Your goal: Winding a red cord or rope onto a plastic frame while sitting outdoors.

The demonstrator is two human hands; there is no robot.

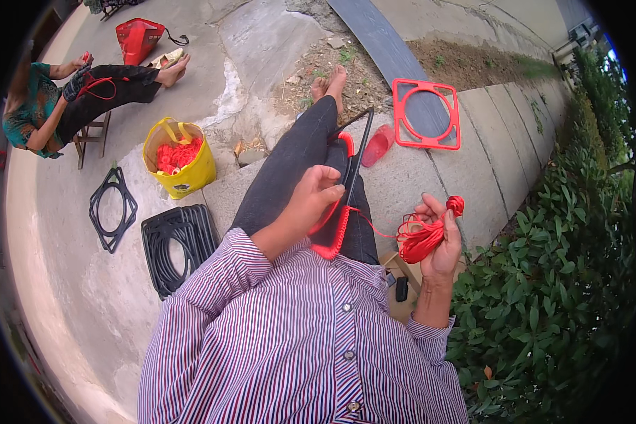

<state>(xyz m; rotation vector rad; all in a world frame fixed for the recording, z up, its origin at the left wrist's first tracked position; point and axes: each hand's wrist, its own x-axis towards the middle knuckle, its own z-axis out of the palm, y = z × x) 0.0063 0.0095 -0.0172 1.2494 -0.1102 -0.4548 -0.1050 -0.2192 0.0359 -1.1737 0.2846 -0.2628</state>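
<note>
On my lap stands a black frame, tilted, with red cord wound closely around part of its edge. My left hand is closed at the frame, its thumb and fingers curled by the black bar. Out to the right, my right hand grips a bundle of red cord, with a knotted lump of it showing above the fingers. A single strand runs from the bundle across to the wrapped edge of the frame.
To my left are a stack of black frames, a single black frame and a yellow bag of red cord. A red frame and red slipper lie ahead. Another person sits far left; bushes border the right.
</note>
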